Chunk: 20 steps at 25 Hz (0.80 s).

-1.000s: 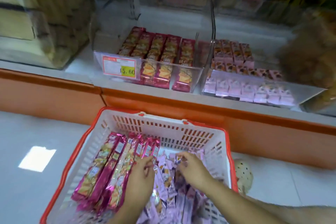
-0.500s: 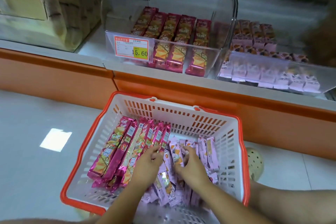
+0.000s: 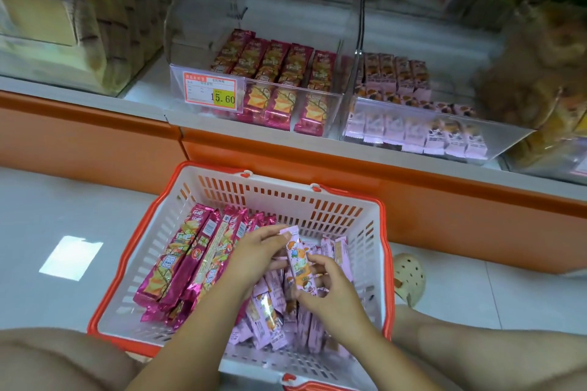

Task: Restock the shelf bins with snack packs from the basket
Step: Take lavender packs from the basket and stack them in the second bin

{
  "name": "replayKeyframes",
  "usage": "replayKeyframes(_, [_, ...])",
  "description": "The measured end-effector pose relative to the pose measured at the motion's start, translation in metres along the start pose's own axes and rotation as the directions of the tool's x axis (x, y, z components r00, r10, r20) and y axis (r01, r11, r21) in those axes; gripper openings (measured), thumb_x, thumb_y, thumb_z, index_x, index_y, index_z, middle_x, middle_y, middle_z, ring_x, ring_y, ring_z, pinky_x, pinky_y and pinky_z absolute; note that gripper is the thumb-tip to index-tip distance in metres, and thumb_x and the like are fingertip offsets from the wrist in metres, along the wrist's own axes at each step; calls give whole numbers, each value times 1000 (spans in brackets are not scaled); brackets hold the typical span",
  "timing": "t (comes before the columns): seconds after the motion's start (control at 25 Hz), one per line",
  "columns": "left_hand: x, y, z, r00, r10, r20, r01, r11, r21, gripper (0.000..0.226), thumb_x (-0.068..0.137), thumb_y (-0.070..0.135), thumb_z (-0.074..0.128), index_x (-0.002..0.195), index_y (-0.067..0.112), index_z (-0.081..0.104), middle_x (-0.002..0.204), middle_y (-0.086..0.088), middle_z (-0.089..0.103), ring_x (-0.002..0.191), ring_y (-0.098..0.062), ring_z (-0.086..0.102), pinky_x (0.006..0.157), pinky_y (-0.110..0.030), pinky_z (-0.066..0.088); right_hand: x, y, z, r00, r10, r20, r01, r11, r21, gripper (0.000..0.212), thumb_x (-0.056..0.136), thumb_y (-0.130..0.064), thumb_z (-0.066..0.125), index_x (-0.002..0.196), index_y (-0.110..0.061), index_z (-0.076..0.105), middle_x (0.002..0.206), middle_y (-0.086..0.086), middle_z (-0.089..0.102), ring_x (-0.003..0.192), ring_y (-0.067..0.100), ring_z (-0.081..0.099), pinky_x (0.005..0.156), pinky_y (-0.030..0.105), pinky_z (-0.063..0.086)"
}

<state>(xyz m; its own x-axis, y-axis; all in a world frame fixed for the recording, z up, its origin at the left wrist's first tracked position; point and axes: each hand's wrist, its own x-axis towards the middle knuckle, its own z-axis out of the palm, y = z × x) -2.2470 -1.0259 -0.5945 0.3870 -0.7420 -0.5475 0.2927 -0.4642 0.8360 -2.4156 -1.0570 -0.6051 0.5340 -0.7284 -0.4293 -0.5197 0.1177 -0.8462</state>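
Open from above over the basket [image 3: 286, 197], with bare floor along its far wall beyond the magenta packs [image 3: 178, 263] and pink packs [image 3: 270, 317]. Room too behind the rows [image 3: 279, 63] in the open-topped left bin [image 3: 203, 41] and right bin [image 3: 444, 35]; blocked between them by an upright clear divider [image 3: 361, 25].

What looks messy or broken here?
Nothing looks torn or spilled. The small pink packs in the basket lie in a jumbled heap, pointing every way, while the long magenta packs beside them lean in a neat row. The left hand and right hand hold one pink pack.
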Motion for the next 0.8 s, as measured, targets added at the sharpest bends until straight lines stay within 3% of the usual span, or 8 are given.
replayKeyframes(0.2, [-11, 17, 8, 998, 61, -25, -61, 998, 0, 16, 90, 18, 64, 105, 19, 70, 90, -5, 74, 80, -18, 72, 73, -30, 58, -4, -7, -4, 996, -71, -48, 72, 997, 10, 49, 82, -24, 71, 120, -46, 48, 121, -21, 51, 105, -4, 52, 83, 13, 42])
replayKeyframes(0.4, [-29, 91, 34, 929, 370, -15, -370, 929, -6, 17, 85, 12, 68, 98, 22, 73, 88, 0, 75, 83, -18, 72, 66, -25, 58, -10, -68, -41, 908, -264, -324, 277, 961, -8, 39, 71, -29, 71, 105, -47, 64, 104, -13, 69, 91, -1, 64, 79, 14, 48])
replayKeyframes(0.48, [-44, 142, 43, 825, 564, -22, -564, 826, 21, 19, 84, 15, 68, 99, 27, 72, 88, 7, 75, 82, -12, 71, 68, -25, 58, -18, -112, -80, 814, -384, -435, 388, 918, -83, 44, 65, -35, 67, 107, -48, 63, 96, -13, 72, 85, 2, 67, 77, 16, 51])
replayKeyframes(0.56, [-49, 193, 48, 612, 790, -18, -766, 599, 234, 21, 84, 26, 66, 103, 32, 70, 96, 18, 72, 88, -2, 67, 78, -22, 54, -23, -157, -131, 726, -450, -520, 471, 877, -101, 41, 70, -28, 76, 106, -45, 65, 92, -13, 73, 83, 3, 67, 76, 17, 52])
replayKeyframes(0.64, [-35, 238, 54, 400, 914, 67, -811, 319, 490, 28, 86, 33, 62, 114, 35, 64, 111, 22, 65, 101, 3, 60, 88, -20, 48, -15, -195, -185, 682, -458, -570, 445, 878, -173, 28, 80, -21, 74, 102, -36, 67, 93, -14, 72, 85, 3, 67, 74, 20, 52])
replayKeyframes(0.68, [-21, 254, 59, 374, 918, 131, -769, 227, 598, 36, 89, 36, 59, 125, 35, 58, 121, 19, 61, 110, -1, 57, 94, -23, 46, -2, -211, -211, 662, -451, -599, 382, 890, -248, 22, 82, -21, 71, 99, -34, 65, 93, -14, 71, 85, 3, 66, 72, 19, 50])
replayKeyframes(0.72, [-5, 264, 63, 409, 895, 180, -712, 190, 676, 45, 91, 39, 54, 135, 33, 48, 131, 13, 56, 118, -7, 54, 96, -26, 44, 17, -222, -233, 650, -428, -628, 290, 904, -315, 19, 84, -23, 70, 99, -32, 63, 92, -13, 70, 83, 4, 64, 69, 18, 48])
replayKeyframes(0.8, [25, 268, 71, 564, 795, 223, -645, 256, 720, 54, 96, 41, 45, 147, 31, 30, 139, 1, 52, 121, -18, 53, 87, -26, 46, 67, -231, -269, 679, -320, -661, 69, 924, -376, 19, 86, -24, 68, 104, -23, 64, 91, -3, 68, 79, 13, 62, 68, 25, 50])
